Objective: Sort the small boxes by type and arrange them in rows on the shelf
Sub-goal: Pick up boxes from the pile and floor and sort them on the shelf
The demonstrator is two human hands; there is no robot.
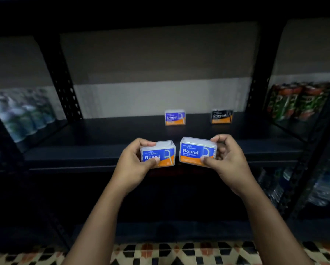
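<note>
Blue-and-orange clear plastic, both: you hold two "Round" floss boxes at the front lip of the shelf (95, 131), labels toward you, long axes running left to right. Your left hand (133, 161) pinches the left Round box (160, 153), thumb on the lower label, fingers curled over its top edge. Your right hand (228, 159) pinches the right Round box (194, 151) the same way, thumb low on the front, fingers hooked over the top right corner. The two boxes sit just beside each other, a narrow gap between them; whether their bases rest on the shelf edge or hang above it is hard to tell in this dim light. Farther back stand a Smooth box (175, 117) and, well to its right, a Charcoal box (221, 116), both upright, faces forward. Open shelf lies left of the Smooth box, so a Round row would likely start there, nearer your left hand. Both boxes go away from you and leftward.
</note>
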